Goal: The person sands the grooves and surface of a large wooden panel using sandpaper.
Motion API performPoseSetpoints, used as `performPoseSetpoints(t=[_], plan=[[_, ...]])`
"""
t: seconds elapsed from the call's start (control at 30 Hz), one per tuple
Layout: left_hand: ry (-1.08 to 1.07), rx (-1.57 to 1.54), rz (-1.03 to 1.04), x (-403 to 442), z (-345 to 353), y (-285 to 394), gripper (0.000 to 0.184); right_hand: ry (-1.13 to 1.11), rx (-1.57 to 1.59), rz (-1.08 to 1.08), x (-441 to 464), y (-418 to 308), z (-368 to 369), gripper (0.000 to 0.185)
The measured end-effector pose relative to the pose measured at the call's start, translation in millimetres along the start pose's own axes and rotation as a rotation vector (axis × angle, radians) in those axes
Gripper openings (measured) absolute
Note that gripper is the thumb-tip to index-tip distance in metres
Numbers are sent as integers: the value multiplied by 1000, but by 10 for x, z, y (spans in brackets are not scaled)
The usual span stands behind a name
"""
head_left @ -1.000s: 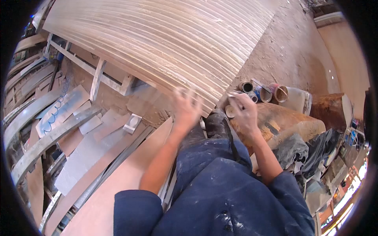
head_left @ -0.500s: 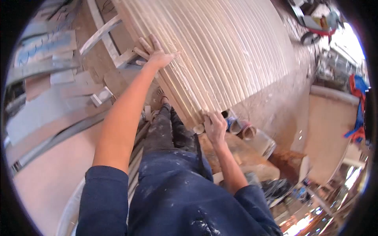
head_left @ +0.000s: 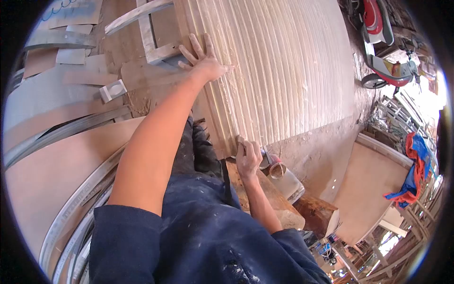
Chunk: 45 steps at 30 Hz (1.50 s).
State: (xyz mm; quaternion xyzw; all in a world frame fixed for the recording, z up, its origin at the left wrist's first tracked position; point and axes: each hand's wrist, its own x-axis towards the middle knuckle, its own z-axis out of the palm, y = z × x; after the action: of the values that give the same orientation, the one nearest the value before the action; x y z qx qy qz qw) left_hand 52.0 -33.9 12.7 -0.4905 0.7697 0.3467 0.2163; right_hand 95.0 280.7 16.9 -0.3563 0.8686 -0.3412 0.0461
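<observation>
Panel (head_left: pixel 283 71), ribbed, lay under my left hand (head_left: pixel 206 67), fingers splayed, gripping nothing; right hand (head_left: pixel 248 160) curled against near end, hold unclear. Slip along rough edge (head_left: pixel 213 109) probably risked splinters.

That ridged panel (head_left: pixel 283 71) looks like wood, rough and dusty along its ridges — the navy shirt (head_left: pixel 203 227) is matt cloth, smeared white. Over there, a red scooter (head_left: pixel 372 21) looks glossy; the tarp (head_left: pixel 415 168), crinkled plastic.
</observation>
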Motion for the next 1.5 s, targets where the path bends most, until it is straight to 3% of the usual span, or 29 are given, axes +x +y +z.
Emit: performPoseSetpoints(t=[0.2, 0.33, 0.5, 0.7, 0.77, 0.9, 1.1, 1.23, 1.37, 1.5], plan=[[-8, 15, 2, 28, 38, -10, 135, -5, 88, -44, 896, -211, 487, 2], [-1, 11, 8, 50, 66, -22, 138, -124, -5, -2, 614, -94, 313, 12], [-17, 8, 30, 44, 2, -51, 137, -8, 6, 52, -4, 52, 11, 12], [-61, 7, -3, -22, -37, 5, 131, 7, 174, 11, 1154, -345, 587, 10], [-62, -5, 10, 10, -37, -13, 130, -33, 134, -41, 1222, -320, 616, 13], [-52, 80, 4, 109, -53, -2, 128, -37, 149, 59, 574, -145, 301, 13], [-105, 14, -2, 9, -28, -24, 126, 13, 144, -38, 1192, -253, 677, 8], [-77, 9, 20, 21, -48, 20, 126, -59, 144, 21, 675, -140, 351, 11], [-129, 8, 14, 46, -94, -10, 128, -74, 57, 75, 733, -141, 497, 8], [-50, 37, 0, 68, -9, -20, 132, 16, 114, -48, 1151, -221, 661, 8]])
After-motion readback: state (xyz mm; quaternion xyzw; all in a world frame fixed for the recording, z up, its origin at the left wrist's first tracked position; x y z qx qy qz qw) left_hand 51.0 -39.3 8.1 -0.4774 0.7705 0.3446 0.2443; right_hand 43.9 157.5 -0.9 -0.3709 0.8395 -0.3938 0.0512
